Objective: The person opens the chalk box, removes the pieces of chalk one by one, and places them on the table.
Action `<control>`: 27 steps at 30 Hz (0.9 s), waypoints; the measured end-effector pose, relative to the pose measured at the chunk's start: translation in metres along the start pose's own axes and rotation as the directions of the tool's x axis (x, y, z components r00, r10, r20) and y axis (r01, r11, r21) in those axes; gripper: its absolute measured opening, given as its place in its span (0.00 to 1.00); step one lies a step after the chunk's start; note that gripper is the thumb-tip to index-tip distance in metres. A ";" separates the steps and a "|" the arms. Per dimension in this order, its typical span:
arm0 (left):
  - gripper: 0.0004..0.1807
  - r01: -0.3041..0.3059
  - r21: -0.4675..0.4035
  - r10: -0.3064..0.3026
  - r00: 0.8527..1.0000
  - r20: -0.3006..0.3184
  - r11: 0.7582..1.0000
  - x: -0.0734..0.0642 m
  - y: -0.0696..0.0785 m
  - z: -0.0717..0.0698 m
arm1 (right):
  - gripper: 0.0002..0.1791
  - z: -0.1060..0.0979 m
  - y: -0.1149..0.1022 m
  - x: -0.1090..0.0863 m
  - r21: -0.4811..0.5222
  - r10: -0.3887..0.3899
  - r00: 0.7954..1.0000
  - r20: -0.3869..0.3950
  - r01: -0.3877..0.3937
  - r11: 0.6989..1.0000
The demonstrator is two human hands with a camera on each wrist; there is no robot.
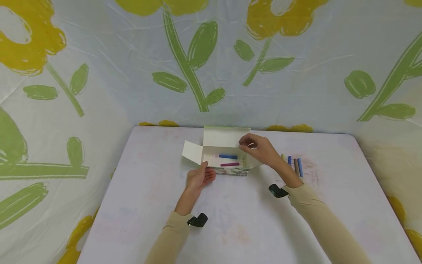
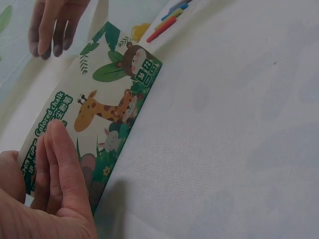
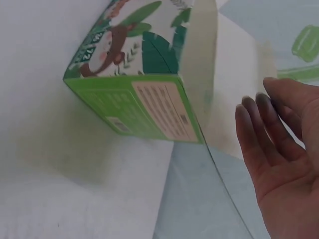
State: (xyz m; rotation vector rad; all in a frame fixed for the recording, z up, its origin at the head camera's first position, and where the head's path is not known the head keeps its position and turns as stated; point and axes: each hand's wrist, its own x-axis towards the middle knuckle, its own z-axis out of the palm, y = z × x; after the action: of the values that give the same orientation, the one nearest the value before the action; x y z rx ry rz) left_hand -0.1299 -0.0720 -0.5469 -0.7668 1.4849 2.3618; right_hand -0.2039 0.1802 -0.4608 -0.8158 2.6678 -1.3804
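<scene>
A white paper chalk box (image 1: 230, 171) printed with cartoon animals stands with its lid up and side flaps spread. Inside lie a blue chalk stick (image 1: 228, 157) and a magenta chalk stick (image 1: 229, 164). My left hand (image 1: 197, 178) grips the box's front wall near its left corner, thumb at the rim and fingers (image 2: 62, 164) along the printed front. Over the box's right end hovers my right hand (image 1: 258, 147), in front of the raised lid (image 1: 221, 136). Its fingers are loosely bent, fingertips dusty, and nothing shows between them in the right wrist view.
Right of the box, several chalk sticks lie side by side on the white table (image 1: 227, 220), among them a brown stick (image 1: 296, 167) and a light blue stick (image 1: 300, 167). A red stick (image 2: 161, 30) shows in the left wrist view. A flower-printed cloth (image 1: 132, 73) hangs behind the table.
</scene>
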 end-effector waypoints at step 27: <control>0.19 -0.014 0.016 0.014 1.000 0.000 1.000 -0.002 0.000 0.000 | 0.11 0.050 0.002 0.026 -0.177 0.066 0.856 0.512 0.031 0.984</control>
State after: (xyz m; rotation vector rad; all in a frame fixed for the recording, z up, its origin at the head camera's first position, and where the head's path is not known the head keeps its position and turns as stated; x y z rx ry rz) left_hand -0.1289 -0.0717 -0.5455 -0.7555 1.5124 2.3576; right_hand -0.2147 0.1316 -0.4872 -1.0036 2.3750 -0.7675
